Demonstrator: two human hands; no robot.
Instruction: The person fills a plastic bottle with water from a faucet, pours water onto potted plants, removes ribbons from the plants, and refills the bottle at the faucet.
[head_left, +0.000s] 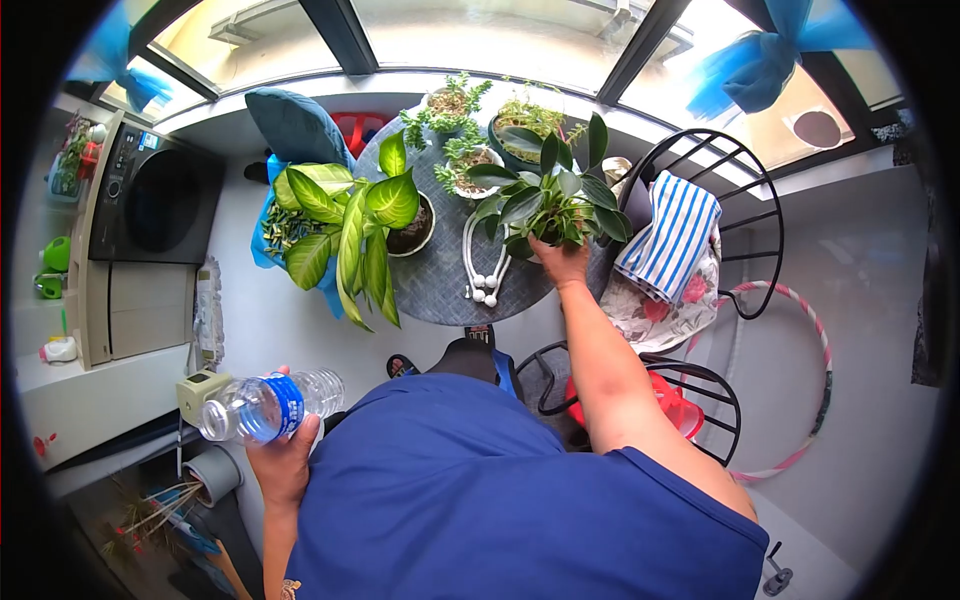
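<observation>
Near the table [432, 288], left fingers [303, 437] hold a bottle [268, 408].

Along the frame's top we see dark-framed windows [480, 35], bright with daylight. We find a dark washing machine [155, 205] at upper left, a round grey table [432, 282] over pale floor [235, 310] at upper centre, and a black metal chair [778, 225] at upper right.

Bright daylight comes through the windows [490, 40], their panes pale and partly washed out. The floor [235, 310] is softly lit, while the lower left corner looks dimmer. Glints show on the clear bottle [268, 408]. The wide lens bends the window frames [340, 35]; black rings the view, whose edges blur.
</observation>
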